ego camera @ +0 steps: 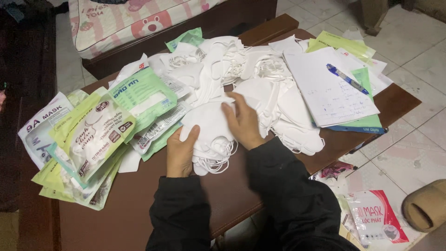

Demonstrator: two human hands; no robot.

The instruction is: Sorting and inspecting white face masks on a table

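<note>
The left hand (pixel 180 155) is gripping the near edge of a small stack of white face masks (pixel 209 128), fingers clamped over its left corner. The right hand (pixel 242 122) is lying flat on top, fingers together and extended, pressing the stack down. The stack is resting on the brown table (pixel 139 195), just in front of the loose mask pile (pixel 251 74) and beside the green mask packets (pixel 100 135). Keep the edges squared and the ear loops tucked under; they are trailing at the near side, possibly tangled. Hold pressure even so the masks do not slide apart.
</note>
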